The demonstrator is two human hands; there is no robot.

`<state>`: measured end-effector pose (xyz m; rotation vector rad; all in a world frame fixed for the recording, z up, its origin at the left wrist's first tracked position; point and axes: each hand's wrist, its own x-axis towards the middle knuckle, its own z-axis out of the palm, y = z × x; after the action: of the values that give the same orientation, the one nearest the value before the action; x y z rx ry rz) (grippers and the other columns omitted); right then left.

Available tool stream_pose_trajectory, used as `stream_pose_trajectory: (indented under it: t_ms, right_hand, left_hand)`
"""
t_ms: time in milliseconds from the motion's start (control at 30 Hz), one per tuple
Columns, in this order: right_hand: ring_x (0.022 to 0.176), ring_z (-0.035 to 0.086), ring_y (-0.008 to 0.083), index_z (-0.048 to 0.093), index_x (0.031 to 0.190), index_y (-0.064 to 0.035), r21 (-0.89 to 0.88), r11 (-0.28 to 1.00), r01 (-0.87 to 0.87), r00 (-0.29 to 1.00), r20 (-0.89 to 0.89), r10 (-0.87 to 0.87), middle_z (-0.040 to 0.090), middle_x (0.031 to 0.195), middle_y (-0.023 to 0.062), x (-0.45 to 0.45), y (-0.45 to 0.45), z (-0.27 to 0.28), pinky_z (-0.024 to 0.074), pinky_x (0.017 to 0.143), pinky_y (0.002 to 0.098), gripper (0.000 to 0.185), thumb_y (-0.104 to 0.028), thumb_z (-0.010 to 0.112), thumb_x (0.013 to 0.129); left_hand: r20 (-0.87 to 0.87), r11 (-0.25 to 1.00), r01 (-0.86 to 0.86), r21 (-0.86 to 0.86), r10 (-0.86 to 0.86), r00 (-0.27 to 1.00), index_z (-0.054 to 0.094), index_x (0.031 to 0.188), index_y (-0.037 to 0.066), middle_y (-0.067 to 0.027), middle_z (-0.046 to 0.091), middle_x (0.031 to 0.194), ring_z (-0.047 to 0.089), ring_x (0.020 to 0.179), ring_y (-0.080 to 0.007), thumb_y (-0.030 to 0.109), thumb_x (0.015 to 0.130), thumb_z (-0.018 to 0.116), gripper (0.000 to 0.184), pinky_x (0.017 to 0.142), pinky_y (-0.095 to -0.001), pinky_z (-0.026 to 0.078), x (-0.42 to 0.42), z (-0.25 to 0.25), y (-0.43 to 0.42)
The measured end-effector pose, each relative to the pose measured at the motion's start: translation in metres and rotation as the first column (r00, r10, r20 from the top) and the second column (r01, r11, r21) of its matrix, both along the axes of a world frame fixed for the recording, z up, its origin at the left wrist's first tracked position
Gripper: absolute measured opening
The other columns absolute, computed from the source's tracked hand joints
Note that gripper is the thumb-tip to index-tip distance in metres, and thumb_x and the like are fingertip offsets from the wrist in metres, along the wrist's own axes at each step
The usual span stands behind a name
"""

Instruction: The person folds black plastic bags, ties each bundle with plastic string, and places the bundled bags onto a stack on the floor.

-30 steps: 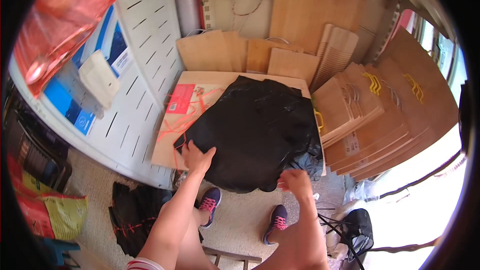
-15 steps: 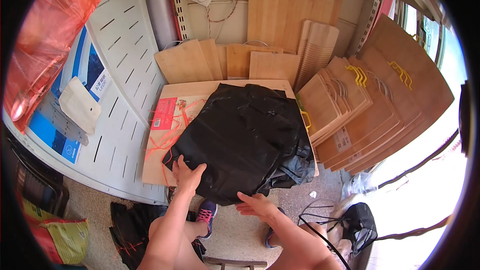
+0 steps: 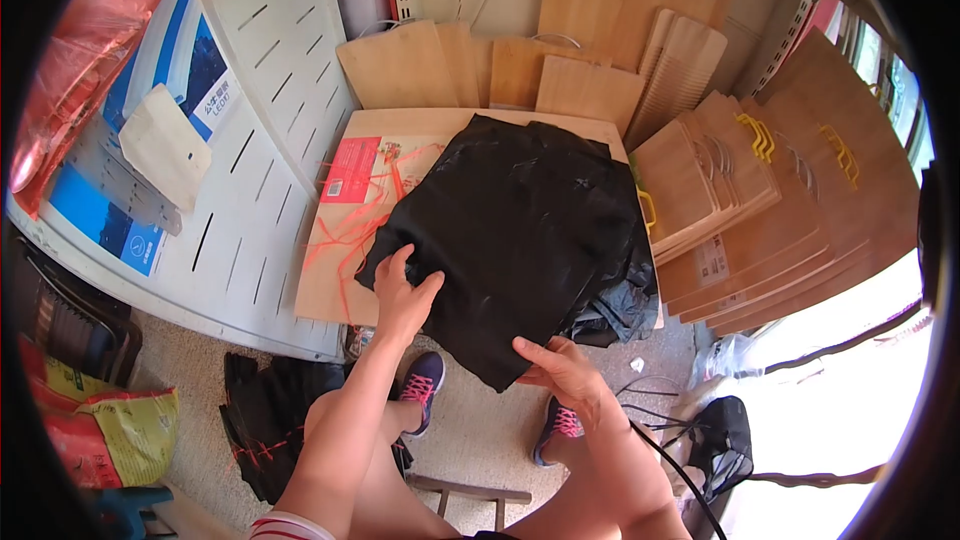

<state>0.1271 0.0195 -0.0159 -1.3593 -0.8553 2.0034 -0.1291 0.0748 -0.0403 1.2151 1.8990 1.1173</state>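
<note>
Spread over a light wooden board is a stack of black plastic bags (image 3: 520, 230), wrinkled, with a loose crumpled part (image 3: 618, 308) at its right. My left hand (image 3: 405, 302) rests on the near left edge of the plastic, thumb and fingers apart. At the near corner, which hangs past the board's edge, my right hand (image 3: 562, 368) pinches the plastic with the thumb on top; its other fingers are partly hidden beneath. Orange-red plastic string (image 3: 355, 230) lies loose on the board, left of the bags.
The wooden board (image 3: 325, 285) carries a pink label (image 3: 352, 168). Cutting boards (image 3: 400, 70) lean at the back, and more with yellow handles (image 3: 760, 135) stand at the right. A white slotted metal panel (image 3: 240, 155) borders the left. More black plastic (image 3: 270, 420) lies on the floor.
My right hand has gone from the bag's near edge to a pinch on its corner. The top black sheet looks smoother and shifted. The whole view has tilted downward.
</note>
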Motion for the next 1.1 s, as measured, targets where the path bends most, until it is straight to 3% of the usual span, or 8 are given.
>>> stream_pose_trajectory:
  t_ms: [167,400,567,733,833,900,933,1100]
  right_hand:
    - [0.087,0.07,0.0156,0.065,0.118,0.0011,-0.011,0.998,-0.064,0.992,-0.114,0.063,0.072,0.103,0.0091,0.001,0.006,0.003,0.0579,0.077,0.0298,0.046,-0.036,0.072,0.092]
    - [0.1,0.071,0.0272,0.066,0.115,-0.0025,-0.162,0.826,0.54,0.711,-0.438,-0.551,0.071,0.114,0.0116,0.025,0.043,0.017,0.0603,0.085,0.0442,0.032,-0.029,0.061,0.098]
    - [0.103,0.07,0.0308,0.062,0.119,-0.0003,-0.159,0.908,0.387,0.602,-0.702,-0.379,0.071,0.112,0.0129,0.031,0.045,0.014,0.0613,0.084,0.0488,0.039,-0.034,0.056,0.101]
    - [0.106,0.068,0.0238,0.062,0.124,-0.0009,0.062,0.878,0.475,0.647,-0.701,-0.3,0.072,0.108,0.0101,0.006,0.035,0.05,0.0584,0.086,0.0419,0.046,-0.04,0.055,0.102]
    - [0.093,0.062,0.0114,0.063,0.119,-0.0001,0.637,0.766,0.085,0.967,0.132,-0.217,0.067,0.109,0.0008,0.025,0.036,0.013,0.0487,0.084,0.0267,0.04,-0.036,0.061,0.1]
    - [0.094,0.066,0.0255,0.064,0.117,0.0019,0.873,0.457,-0.172,0.908,0.321,-0.27,0.07,0.102,0.0103,0.006,0.028,0.014,0.0492,0.089,0.0376,0.047,-0.032,0.077,0.087]
    - [0.096,0.066,0.032,0.063,0.118,0.0021,0.887,0.155,-0.435,0.809,0.461,-0.364,0.07,0.101,0.0149,0.0,0.027,0.021,0.0485,0.091,0.0419,0.052,-0.031,0.082,0.081]
    - [0.115,0.058,0.0398,0.058,0.135,-0.0073,0.611,0.229,-0.758,0.498,0.769,-0.401,0.061,0.125,0.0206,-0.006,0.02,-0.025,0.0444,0.1,0.0474,0.067,-0.033,0.081,0.077]
  left_hand:
    - [-0.015,0.998,0.02,0.068,-0.019,1.0,0.046,0.144,0.01,-0.0297,0.028,0.148,0.029,0.139,-0.0423,0.037,0.084,0.074,0.071,0.114,-0.0476,0.029,0.001,0.009,0.004]
    - [-0.47,0.879,0.427,0.211,-0.292,0.833,0.036,0.153,0.016,-0.0261,0.011,0.16,0.009,0.149,-0.0451,0.064,0.078,0.072,0.096,0.114,-0.068,0.002,0.019,0.044,-0.016]
    - [-0.788,0.787,0.573,0.229,-0.196,0.584,0.041,0.151,0.023,0.0009,0.035,0.158,0.021,0.15,-0.031,0.026,0.053,0.092,0.11,0.116,-0.0654,0.0,0.038,0.048,-0.016]
    - [-0.65,0.724,0.539,0.431,-0.166,0.742,0.066,0.123,0.015,-0.0058,0.067,0.117,0.057,0.12,-0.0257,0.001,0.074,0.069,0.051,0.107,-0.0513,0.031,0.035,0.048,0.002]
    - [-0.481,0.746,0.408,0.527,-0.134,0.866,0.07,0.111,0.011,-0.0104,0.071,0.09,0.067,0.087,-0.029,-0.002,0.078,0.062,0.036,0.084,-0.042,0.048,0.034,0.046,0.008]
    - [-0.441,0.73,0.342,0.592,-0.062,0.895,0.07,0.107,0.008,-0.0132,0.066,0.074,0.065,0.068,-0.0338,0.0,0.079,0.065,0.029,0.064,-0.0407,0.049,0.032,0.048,0.013]
    - [-0.44,0.731,0.339,0.593,-0.059,0.896,0.07,0.107,0.008,-0.0132,0.066,0.074,0.065,0.068,-0.0338,0.0,0.079,0.065,0.029,0.064,-0.0407,0.049,0.031,0.049,0.012]
    - [-0.552,0.668,0.455,0.589,-0.08,0.83,0.07,0.105,0.007,-0.0089,0.072,0.088,0.069,0.081,-0.0272,0.003,0.077,0.07,0.029,0.073,-0.0386,0.05,0.037,0.054,0.011]
